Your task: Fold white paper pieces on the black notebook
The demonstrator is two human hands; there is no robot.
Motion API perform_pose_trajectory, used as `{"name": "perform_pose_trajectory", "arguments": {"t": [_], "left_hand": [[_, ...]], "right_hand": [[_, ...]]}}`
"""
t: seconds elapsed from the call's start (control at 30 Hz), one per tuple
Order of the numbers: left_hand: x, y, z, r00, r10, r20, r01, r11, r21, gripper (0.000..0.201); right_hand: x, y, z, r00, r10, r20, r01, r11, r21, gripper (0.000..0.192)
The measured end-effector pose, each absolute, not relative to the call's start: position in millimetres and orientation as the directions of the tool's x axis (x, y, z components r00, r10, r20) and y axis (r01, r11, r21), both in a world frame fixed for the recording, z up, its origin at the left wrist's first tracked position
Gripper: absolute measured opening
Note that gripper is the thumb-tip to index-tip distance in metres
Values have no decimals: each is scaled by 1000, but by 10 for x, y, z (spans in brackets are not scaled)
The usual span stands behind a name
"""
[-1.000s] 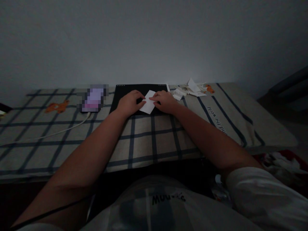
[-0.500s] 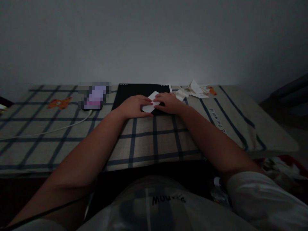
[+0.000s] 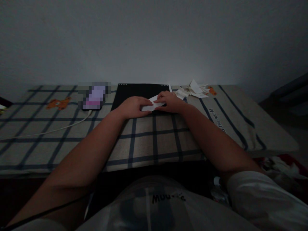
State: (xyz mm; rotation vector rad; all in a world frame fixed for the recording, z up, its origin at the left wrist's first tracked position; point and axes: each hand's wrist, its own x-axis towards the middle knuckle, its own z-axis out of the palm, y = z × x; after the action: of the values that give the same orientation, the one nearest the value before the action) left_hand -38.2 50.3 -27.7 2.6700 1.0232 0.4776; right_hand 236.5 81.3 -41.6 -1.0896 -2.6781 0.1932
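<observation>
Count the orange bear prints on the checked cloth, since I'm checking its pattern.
2. One orange bear print lies at the far left, left of the phone. The other sits far right, beside the paper scraps. The black pad may hide more.

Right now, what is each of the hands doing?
Left hand: pressing down on the small white folded paper.
Right hand: pinching that paper's far edge.

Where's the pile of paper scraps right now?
In the head view, the pile of paper scraps lies at the far right of the checked cloth, against the wall, just right of the black pad.
</observation>
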Motion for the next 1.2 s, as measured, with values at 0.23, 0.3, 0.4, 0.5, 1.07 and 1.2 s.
{"name": "perform_pose_trajectory", "arguments": {"t": [0.23, 0.3, 0.4, 0.5, 1.07, 1.2], "left_hand": [[-381, 521, -270, 721, 648, 246, 548, -750, 370, 53], [-376, 521, -269, 721, 647, 247, 546, -751, 372, 54], [-374, 519, -272, 715, 656, 241, 559, -744, 366, 53], [-377, 517, -275, 704, 670, 236, 576, -733, 363, 52], [-419, 571, -331, 693, 666, 277, 574, -742, 346, 49], [-431, 578, -321, 721, 634, 281, 547, -769, 331, 44]], "right_hand": [[2410, 913, -435, -740, 647, 182, 616, 761, -201, 31], [2395, 909, -440, -743, 643, 186, 614, 765, -194, 29], [2377, 888, -443, -733, 651, 195, 622, 759, -193, 29], [2386, 886, -449, -736, 646, 202, 608, 762, -221, 31], [2346, 729, -355, -783, 584, 212, 550, 810, -203, 43], [2291, 681, -343, -810, 541, 228, 503, 840, -206, 40]]}}
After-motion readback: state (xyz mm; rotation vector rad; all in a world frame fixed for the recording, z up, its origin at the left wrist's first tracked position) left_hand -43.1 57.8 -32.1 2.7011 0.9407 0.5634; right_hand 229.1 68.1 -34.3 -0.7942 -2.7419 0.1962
